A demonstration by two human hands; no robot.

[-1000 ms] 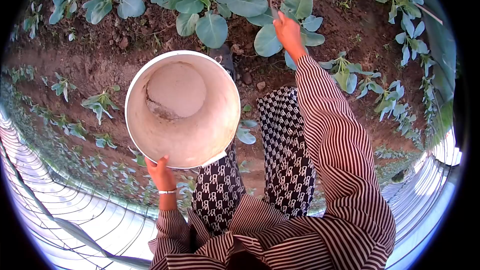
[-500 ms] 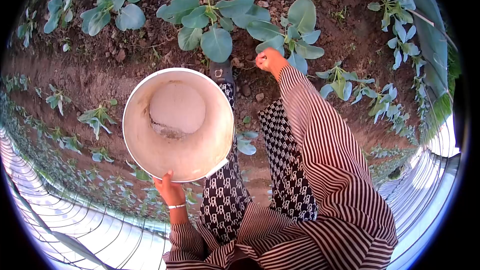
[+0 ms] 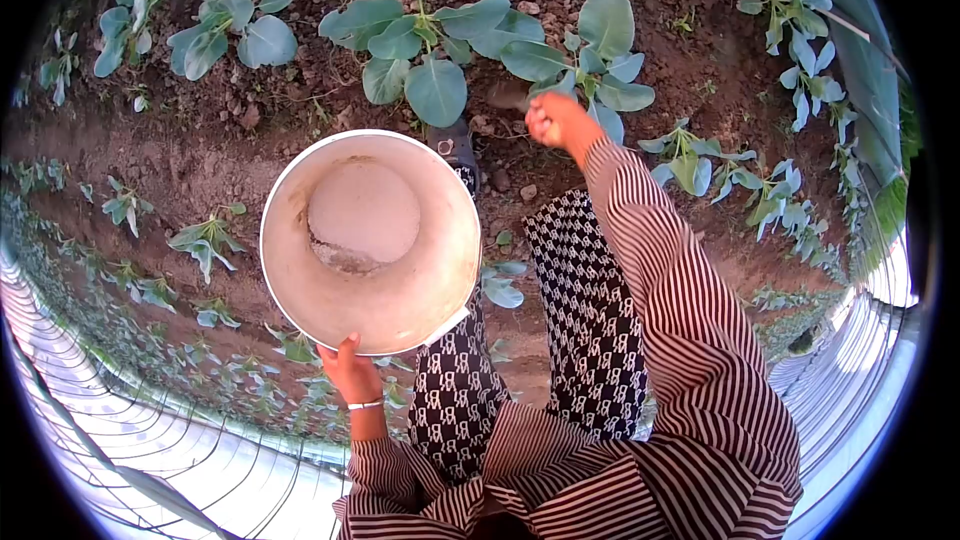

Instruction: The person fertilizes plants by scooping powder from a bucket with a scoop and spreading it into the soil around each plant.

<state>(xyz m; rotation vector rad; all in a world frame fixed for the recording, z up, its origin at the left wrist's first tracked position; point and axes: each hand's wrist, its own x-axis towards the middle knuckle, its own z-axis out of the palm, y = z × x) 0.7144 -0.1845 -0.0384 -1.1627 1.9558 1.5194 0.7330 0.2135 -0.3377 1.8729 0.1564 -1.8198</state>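
Observation:
A white bucket is tipped so that its inside faces me, with dark residue along the edge of its bottom. My left hand is shut on its lower rim, thumb inside. My right hand is closed, just below a broad-leaved cabbage-like plant, close to its lower leaves. A brownish blur shows beside its fingers over the soil. What the right hand holds, if anything, is hidden. Another leafy plant grows just left of it.
More young plants stand in rows in the brown soil. My shoe is beside the bucket, under the middle plant. A green sheet runs along the right side, and ribbed pale covering curves around the lower edges.
My right hand has moved slightly right and down, and a brownish blur has appeared by its fingers. The bucket and my left hand have shifted a little to the right and up.

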